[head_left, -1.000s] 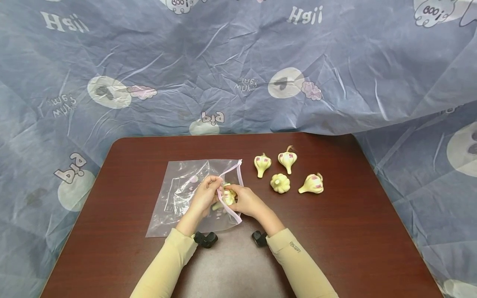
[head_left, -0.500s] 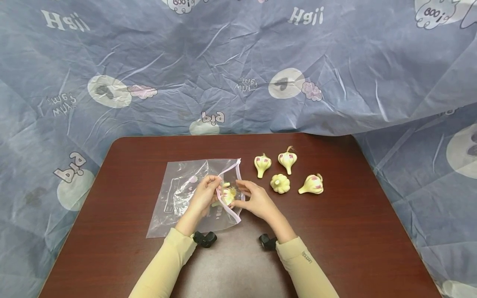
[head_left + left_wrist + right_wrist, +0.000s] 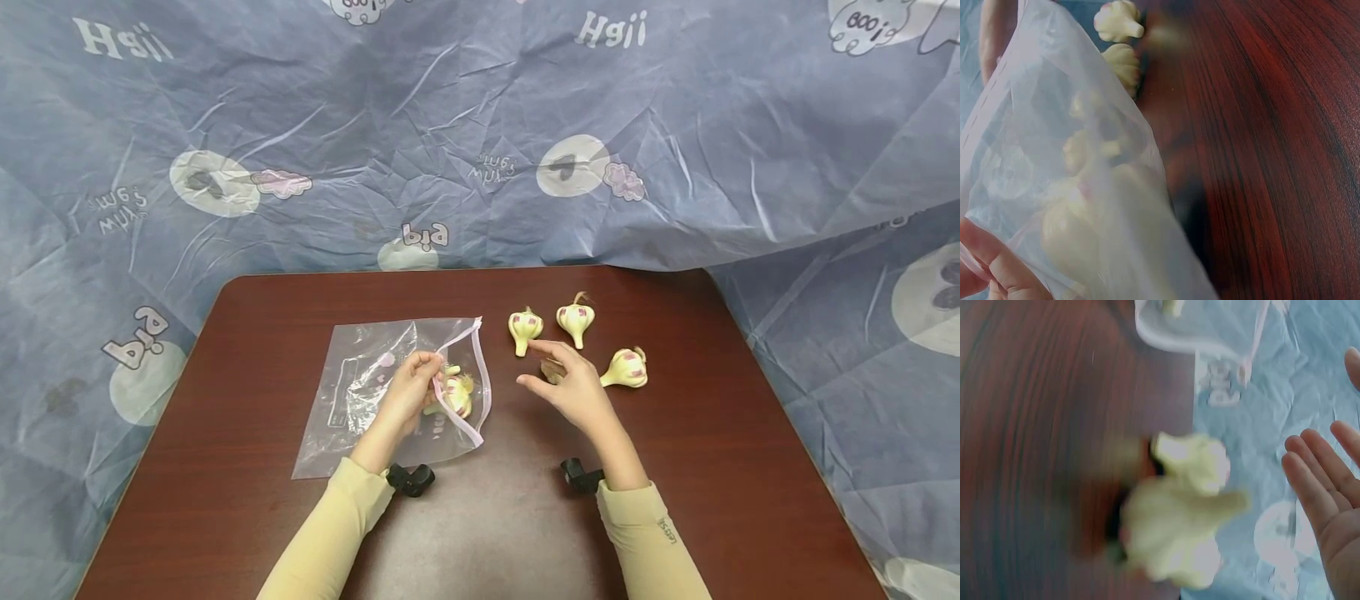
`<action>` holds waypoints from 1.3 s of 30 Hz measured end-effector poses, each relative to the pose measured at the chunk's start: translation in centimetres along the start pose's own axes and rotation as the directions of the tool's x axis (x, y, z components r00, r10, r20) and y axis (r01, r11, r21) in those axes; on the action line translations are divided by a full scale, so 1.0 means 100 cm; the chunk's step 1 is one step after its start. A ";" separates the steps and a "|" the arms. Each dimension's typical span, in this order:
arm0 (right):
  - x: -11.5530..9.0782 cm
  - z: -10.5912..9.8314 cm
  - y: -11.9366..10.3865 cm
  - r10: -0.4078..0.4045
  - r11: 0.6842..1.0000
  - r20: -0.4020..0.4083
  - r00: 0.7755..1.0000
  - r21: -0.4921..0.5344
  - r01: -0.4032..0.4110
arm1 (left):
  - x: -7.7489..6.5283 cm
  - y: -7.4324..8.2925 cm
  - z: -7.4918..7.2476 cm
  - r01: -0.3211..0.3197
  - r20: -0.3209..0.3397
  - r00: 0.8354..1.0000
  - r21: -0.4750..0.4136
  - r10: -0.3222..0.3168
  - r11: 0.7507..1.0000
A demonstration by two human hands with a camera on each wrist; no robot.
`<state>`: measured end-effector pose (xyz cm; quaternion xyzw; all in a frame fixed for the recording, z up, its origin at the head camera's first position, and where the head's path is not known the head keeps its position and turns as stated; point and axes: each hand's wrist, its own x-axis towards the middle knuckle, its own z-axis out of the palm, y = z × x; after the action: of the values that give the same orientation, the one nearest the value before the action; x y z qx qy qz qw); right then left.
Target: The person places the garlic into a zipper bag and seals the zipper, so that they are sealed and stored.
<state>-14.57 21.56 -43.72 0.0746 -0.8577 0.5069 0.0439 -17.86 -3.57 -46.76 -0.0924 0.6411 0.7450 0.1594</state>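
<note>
A clear zip bag [image 3: 348, 354] with a pink-edged mouth lies on the table. My left hand [image 3: 405, 396] pinches the near lip of that mouth and holds it raised. Garlic bulbs [image 3: 459, 398] show inside the bag, just past the mouth; through the hazy plastic [image 3: 1085, 206] their number is unclear. To the right, my right hand [image 3: 577, 392] hovers with fingers spread and holds nothing. A garlic bulb [image 3: 552, 371] is partly hidden beneath it. In the right wrist view, my right hand [image 3: 1329, 487] is apart from the blurred bulbs [image 3: 1169, 525].
Three more garlic bulbs lie around the right hand: one [image 3: 525, 327] behind it, another [image 3: 576, 321] farther back, and one [image 3: 628, 368] at its right. The brown table [image 3: 720, 467] ends at a hanging blue printed cloth [image 3: 480, 225].
My right hand has let go of a garlic bulb in the bag's mouth, drawn out and moved right over a bulb on the table. The left hand keeps its hold on the bag.
</note>
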 end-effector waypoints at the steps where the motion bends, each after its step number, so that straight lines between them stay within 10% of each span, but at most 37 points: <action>1: -0.001 -0.005 0.002 0.015 1.000 -0.011 1.000 -0.008 -0.015 | 0.000 0.000 0.000 0.001 -0.001 1.000 -0.003 -0.001 1.000; 19: -0.019 -0.081 0.048 0.133 0.956 -0.284 0.949 -0.216 -0.199 | 0.001 0.001 0.000 0.007 -0.003 1.000 -0.004 -0.007 1.000; 39: -0.017 -0.095 0.100 0.410 0.879 -0.168 0.896 -0.190 -0.438 | 0.000 0.001 0.000 0.012 0.001 1.000 -0.015 -0.012 1.000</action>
<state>-14.62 34.73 -48.02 -0.1520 -0.9002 0.4081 -0.0076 -17.89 -3.60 -46.71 -0.0969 0.6350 0.7488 0.1637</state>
